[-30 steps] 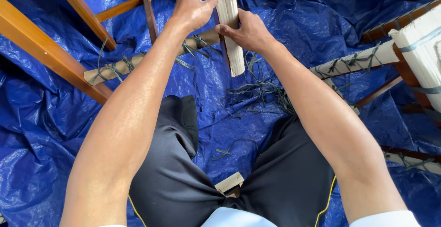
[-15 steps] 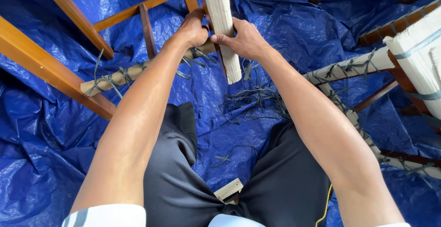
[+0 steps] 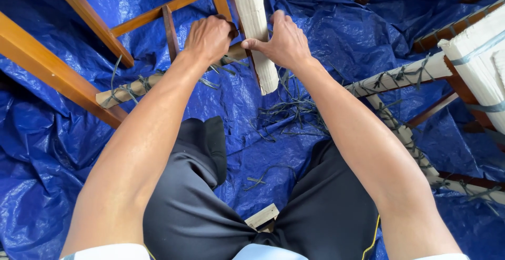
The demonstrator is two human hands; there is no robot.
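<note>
Blue tarp (image 3: 63,186) underfoot: I log left hand (image 3: 209,38) closed on wooden chair frame (image 3: 158,14), right hand (image 3: 284,42) pinching pale woven strip (image 3: 255,23) at upper centre, cut cord scraps (image 3: 294,113) below, weaving apparently unfinished.

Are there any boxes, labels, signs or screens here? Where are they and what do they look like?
No boxes, labels, signs or screens show.
Closest thing: a bundle of pale strips at the right edge, long and cream-white, tied with light blue bands.
Another pale strip bundle stands top middle, between the left hand and right hand, over the blue tarp.
</note>
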